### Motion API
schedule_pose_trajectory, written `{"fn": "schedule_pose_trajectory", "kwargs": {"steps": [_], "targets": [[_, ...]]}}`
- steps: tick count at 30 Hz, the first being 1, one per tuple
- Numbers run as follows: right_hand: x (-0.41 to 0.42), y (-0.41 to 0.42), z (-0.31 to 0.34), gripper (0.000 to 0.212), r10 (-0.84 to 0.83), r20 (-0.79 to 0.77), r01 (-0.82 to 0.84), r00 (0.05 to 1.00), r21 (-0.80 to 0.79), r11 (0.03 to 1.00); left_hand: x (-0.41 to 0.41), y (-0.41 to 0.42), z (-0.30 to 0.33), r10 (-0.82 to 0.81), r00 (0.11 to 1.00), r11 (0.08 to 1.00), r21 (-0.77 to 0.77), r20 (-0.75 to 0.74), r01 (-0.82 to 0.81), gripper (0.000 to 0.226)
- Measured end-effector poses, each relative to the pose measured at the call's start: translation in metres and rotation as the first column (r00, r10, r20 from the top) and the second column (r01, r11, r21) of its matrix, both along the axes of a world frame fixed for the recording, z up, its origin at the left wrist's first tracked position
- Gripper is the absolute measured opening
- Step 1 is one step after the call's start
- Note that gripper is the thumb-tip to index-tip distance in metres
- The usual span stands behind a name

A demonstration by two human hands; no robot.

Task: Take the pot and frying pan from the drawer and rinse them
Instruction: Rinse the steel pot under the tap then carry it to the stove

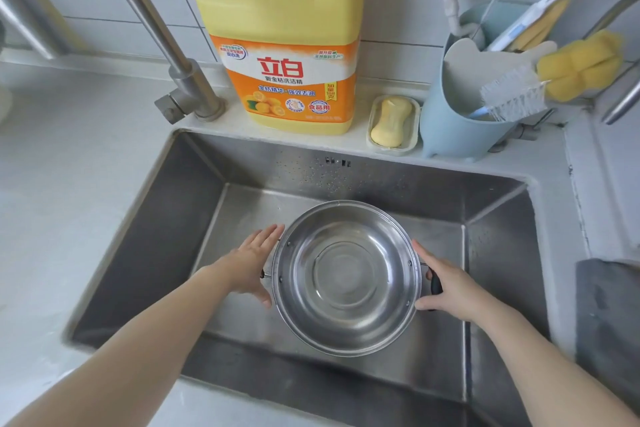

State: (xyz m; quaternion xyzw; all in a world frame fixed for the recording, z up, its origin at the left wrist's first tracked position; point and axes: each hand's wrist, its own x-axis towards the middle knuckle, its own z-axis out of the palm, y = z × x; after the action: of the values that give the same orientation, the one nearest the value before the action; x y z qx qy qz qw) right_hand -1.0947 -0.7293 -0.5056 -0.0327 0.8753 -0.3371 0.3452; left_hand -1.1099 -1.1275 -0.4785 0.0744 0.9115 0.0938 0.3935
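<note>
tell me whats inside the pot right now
The pot, over the sink, shows only its bare shiny bottom with ring reflections. Any thin film of water cannot be told.
</note>
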Motion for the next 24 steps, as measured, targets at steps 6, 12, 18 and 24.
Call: {"fn": "schedule_pose_trajectory", "kwargs": {"steps": [6, 12, 18, 24], "targets": [[0.002, -0.003, 0.003, 0.127, -0.010, 0.031, 0.011, 0.999, -0.031, 0.999, 0.003, 0.000, -0.019, 0.044, 0.998, 0.993, 0.107, -0.047, -0.039, 0.152], [0.004, -0.009, 0.019, 0.133, -0.003, -0.031, 0.001, 1.000, -0.066, 0.998, 0.016, -0.001, -0.013, 0.062, 0.986, 0.989, 0.145, -0.155, -0.039, 0.154], [0.009, -0.017, 0.080, 0.131, 0.025, -0.205, -0.047, 0.979, -0.103, 0.994, 0.034, -0.017, 0.047, 0.109, 0.944, 0.982, 0.179, -0.311, -0.055, 0.151], [0.037, -0.031, 0.155, 0.131, 0.020, -0.528, -0.052, 0.849, -0.047, 0.998, 0.070, -0.033, 0.119, 0.158, 0.710, 0.972, 0.235, -0.686, 0.011, 0.139]]}}
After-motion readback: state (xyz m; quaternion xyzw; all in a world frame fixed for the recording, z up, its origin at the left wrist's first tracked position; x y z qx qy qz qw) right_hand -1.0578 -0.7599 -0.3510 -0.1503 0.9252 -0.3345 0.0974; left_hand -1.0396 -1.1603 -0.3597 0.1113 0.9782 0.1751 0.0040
